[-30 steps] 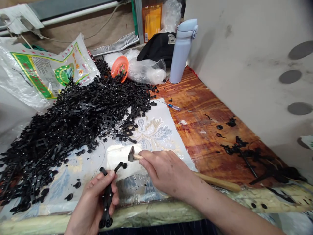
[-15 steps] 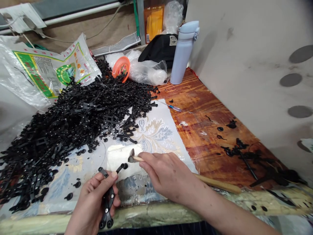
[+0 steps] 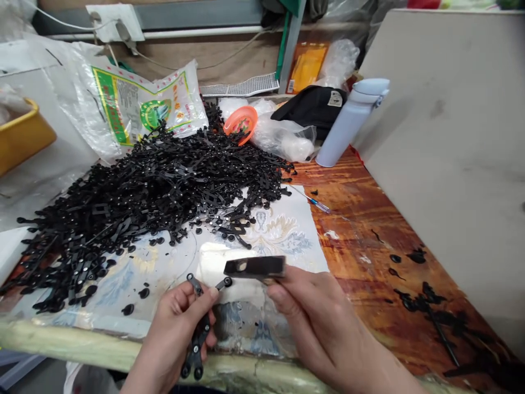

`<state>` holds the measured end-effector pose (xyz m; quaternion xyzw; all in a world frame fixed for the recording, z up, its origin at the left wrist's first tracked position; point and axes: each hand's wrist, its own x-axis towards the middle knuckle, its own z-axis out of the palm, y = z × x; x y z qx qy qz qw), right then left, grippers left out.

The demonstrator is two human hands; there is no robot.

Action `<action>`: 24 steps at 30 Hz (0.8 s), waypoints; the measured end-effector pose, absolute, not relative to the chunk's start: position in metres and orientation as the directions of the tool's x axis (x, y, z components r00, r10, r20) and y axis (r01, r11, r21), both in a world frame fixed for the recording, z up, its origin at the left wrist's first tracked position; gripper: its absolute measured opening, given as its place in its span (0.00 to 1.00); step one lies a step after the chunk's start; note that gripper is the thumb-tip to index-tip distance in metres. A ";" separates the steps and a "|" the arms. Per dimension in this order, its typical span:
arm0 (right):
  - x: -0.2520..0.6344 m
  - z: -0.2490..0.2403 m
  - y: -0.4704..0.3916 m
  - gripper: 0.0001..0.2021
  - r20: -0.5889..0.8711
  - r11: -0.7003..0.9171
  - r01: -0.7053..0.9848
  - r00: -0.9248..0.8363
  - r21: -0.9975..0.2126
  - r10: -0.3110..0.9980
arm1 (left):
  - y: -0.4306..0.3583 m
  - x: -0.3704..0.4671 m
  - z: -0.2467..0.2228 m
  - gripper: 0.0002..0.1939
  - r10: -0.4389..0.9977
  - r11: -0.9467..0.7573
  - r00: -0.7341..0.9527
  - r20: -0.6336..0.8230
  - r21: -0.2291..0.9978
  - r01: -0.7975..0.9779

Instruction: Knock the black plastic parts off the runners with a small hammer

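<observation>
My left hand (image 3: 176, 323) is closed around a black jointed plastic linkage (image 3: 200, 331), its riveted arms sticking out above and below the fingers. One short arm, pinched under the thumb, reaches toward a cream-white block (image 3: 211, 261) on the cloth. In my right hand (image 3: 320, 312) is a hammer (image 3: 262, 266), gripped near its dark metal head. That head hovers just above and right of the linkage's end, apart from it. A pale handle end shows in the head's eye; my hand hides the rest of the handle.
A large heap of black linkages (image 3: 164, 180) covers the table's left and back. A screwdriver (image 3: 320, 205) lies right of the patterned cloth (image 3: 283, 224). Behind stand a light-blue bottle (image 3: 348, 126) and an orange dish (image 3: 241, 123). Loose black pieces (image 3: 426, 298) lie at right.
The hammer has risen and turned, so its head now shows broadside. My left hand still holds the linkage. The whole view has shifted, bringing a yellow bin in at left.
</observation>
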<state>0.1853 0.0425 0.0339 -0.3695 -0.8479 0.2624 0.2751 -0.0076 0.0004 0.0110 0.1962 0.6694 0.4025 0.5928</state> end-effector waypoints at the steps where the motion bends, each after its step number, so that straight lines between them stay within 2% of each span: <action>1: 0.183 0.033 0.044 0.13 0.255 0.593 0.505 -0.586 -0.627 0.769 | 0.000 -0.008 0.011 0.19 0.741 0.598 -0.217 -0.636 0.771 -0.219; 4: 0.178 0.031 0.049 0.12 0.067 0.591 0.626 -0.656 -0.508 0.752 | 0.000 -0.009 0.012 0.18 0.739 0.600 -0.212 -0.639 0.768 -0.223; 6: 0.177 0.033 0.052 0.12 -0.002 0.578 0.655 -0.662 -0.486 0.749 | 0.000 -0.010 0.013 0.18 0.737 0.606 -0.199 -0.646 0.762 -0.226; 10: 0.180 0.036 0.054 0.14 0.126 0.566 0.576 -0.627 -0.589 0.769 | 0.000 -0.010 0.015 0.17 0.734 0.608 -0.194 -0.650 0.757 -0.238; 12: 0.180 0.032 0.053 0.15 0.148 0.614 0.581 -0.651 -0.534 0.745 | 0.000 -0.009 0.014 0.18 0.734 0.605 -0.202 -0.648 0.760 -0.238; 15: 0.177 0.026 0.051 0.13 0.053 0.665 0.633 -0.707 -0.397 0.705 | -0.001 -0.009 0.013 0.18 0.734 0.606 -0.209 -0.646 0.762 -0.226; 17: 0.175 0.025 0.051 0.12 0.026 0.649 0.643 -0.702 -0.407 0.712 | -0.001 -0.009 0.012 0.18 0.737 0.604 -0.214 -0.641 0.767 -0.217; 20: 0.175 0.029 0.051 0.14 0.082 0.616 0.621 -0.668 -0.485 0.739 | -0.001 -0.008 0.010 0.18 0.745 0.590 -0.231 -0.625 0.780 -0.209; 24: 0.171 0.030 0.048 0.13 0.028 0.644 0.648 -0.696 -0.407 0.718 | -0.002 -0.010 0.008 0.18 0.739 0.589 -0.239 -0.629 0.777 -0.223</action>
